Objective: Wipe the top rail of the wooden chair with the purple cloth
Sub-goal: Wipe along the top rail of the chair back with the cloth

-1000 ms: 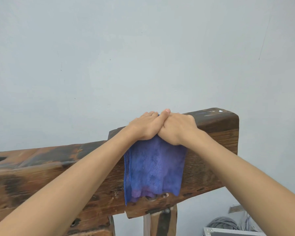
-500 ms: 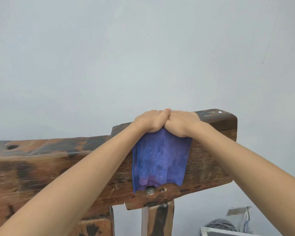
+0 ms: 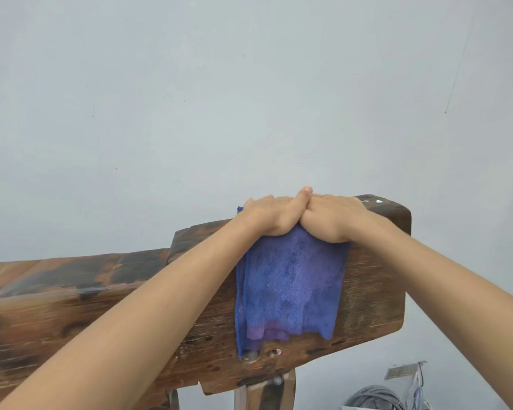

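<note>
Pale grey-blue wall [image 3: 249,99] behind, plain, few small marks. Thin dark line hanging down wall at upper right.

Dark worn wooden rail [image 3: 373,291] across lower frame, thick, scuffed, patchy orange-brown and black finish. Steps up to higher section toward right end; lower section runs off left edge. Right end cut blunt, free in the air. Glossy wet-looking spots on top face near right end. Post [image 3: 264,392] under rail, near its right part, partly visible at bottom edge.

Purple cloth [image 3: 288,285] draped over top of raised rail section, hanging down near face almost to lower edge. Blue-violet, paler pinkish patch at bottom hem. Small corner showing behind rail at left of hands. Covers part of a round fastener or hole at lower rail edge.

Left hand [image 3: 267,216] flat on cloth on rail top, palm down, fingers curled over far edge, pressing cloth rather than pinching. Right hand [image 3: 332,217] same pose, just beside, touching left; thumbs side by side in middle. Grip on far side hidden, can't tell how tight. Both forearms bare, reaching in from bottom corners.

Bottom right: grey coiled cable [image 3: 373,398], some clutter beside it, too small to identify.
</note>
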`<state>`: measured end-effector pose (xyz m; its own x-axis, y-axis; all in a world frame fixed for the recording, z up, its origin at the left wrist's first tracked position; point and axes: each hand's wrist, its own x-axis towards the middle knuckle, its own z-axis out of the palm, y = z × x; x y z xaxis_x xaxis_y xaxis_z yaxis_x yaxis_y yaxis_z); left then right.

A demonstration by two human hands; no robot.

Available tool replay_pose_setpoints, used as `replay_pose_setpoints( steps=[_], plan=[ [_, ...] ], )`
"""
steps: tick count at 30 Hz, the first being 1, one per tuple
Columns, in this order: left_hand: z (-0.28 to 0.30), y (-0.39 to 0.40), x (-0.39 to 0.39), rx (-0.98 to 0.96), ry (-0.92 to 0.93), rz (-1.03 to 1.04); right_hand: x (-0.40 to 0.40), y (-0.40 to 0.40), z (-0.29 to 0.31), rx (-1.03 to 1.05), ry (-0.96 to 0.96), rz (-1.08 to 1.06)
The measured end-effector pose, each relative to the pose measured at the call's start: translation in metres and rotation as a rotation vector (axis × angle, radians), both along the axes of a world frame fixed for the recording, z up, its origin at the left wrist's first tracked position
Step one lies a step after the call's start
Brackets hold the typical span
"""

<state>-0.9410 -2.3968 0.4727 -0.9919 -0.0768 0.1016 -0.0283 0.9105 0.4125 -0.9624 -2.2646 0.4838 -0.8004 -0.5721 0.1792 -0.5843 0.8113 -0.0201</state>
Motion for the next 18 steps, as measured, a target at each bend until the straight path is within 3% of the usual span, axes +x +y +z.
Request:
replay_pose_setpoints(
  steps=[9, 18],
  plan=[
    [0.004, 0.007, -0.022, -0.001, -0.049, 0.096, -0.032, -0.001, 0.009, 0.106, -0.111, -0.069],
    [-0.005, 0.015, 0.005, -0.14, 0.062, -0.025, 0.005, 0.022, -0.009, -0.009, 0.092, 0.01]
  ],
)
